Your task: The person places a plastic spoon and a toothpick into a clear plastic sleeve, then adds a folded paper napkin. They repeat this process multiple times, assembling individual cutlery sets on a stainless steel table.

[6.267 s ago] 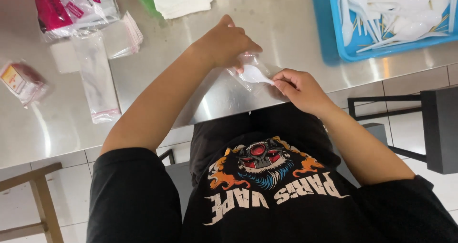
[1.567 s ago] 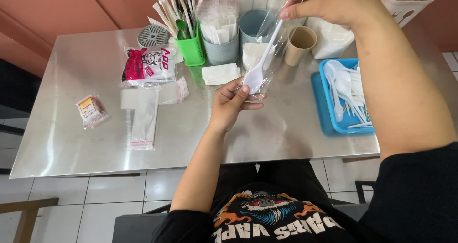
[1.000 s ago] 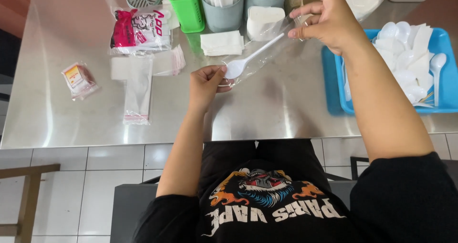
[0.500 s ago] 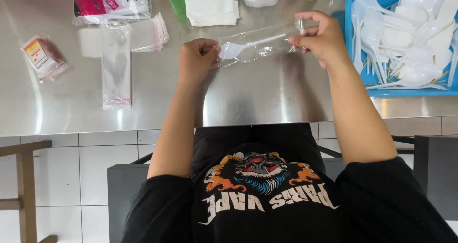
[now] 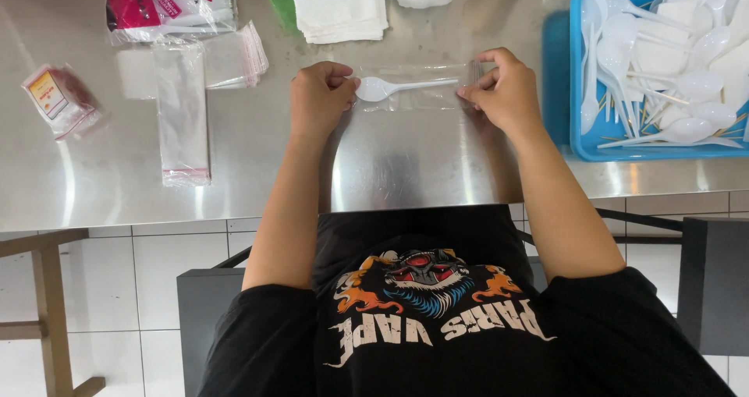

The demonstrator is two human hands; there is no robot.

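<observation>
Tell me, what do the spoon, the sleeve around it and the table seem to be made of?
Spoon: probably plastic, white, thin, smooth. Sleeve: clear plastic film, glossy; the spoon shows through. Table: likely stainless steel, brushed grey, with dull reflections.

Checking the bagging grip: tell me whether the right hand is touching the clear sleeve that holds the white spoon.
Touching. The head view shows the right hand pinching the end of the clear sleeve by the handle of the white spoon, fingertips on the plastic.

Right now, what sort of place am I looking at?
Probably a food stall or small eatery's packing spot: a stainless steel table, a blue tray of white plastic spoons, folded napkins, and both hands sleeving one spoon in a clear bag.
</observation>
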